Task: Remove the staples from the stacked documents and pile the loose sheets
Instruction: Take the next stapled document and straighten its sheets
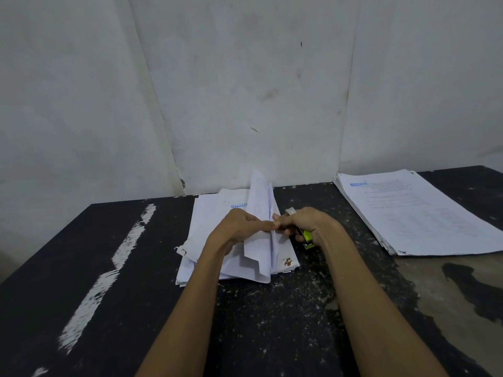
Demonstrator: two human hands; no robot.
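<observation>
A messy stack of white stapled documents [209, 221] lies on the dark table [114, 281] in front of me. One document [261, 202] stands lifted and folded above the stack. My left hand [239, 227] pinches its edge between thumb and fingers. My right hand [304, 223] grips a green and black staple remover [307, 238] with a metal tip, right beside the lifted sheets, and its fingertips touch the paper. A neat pile of loose sheets [419, 213] lies at the right rear of the table.
A stained grey wall [245, 91] rises directly behind the table. White paint streaks [119, 257] cross the table's left half. A worn, pale patch [462, 289] covers the tabletop at the right front, below the loose pile.
</observation>
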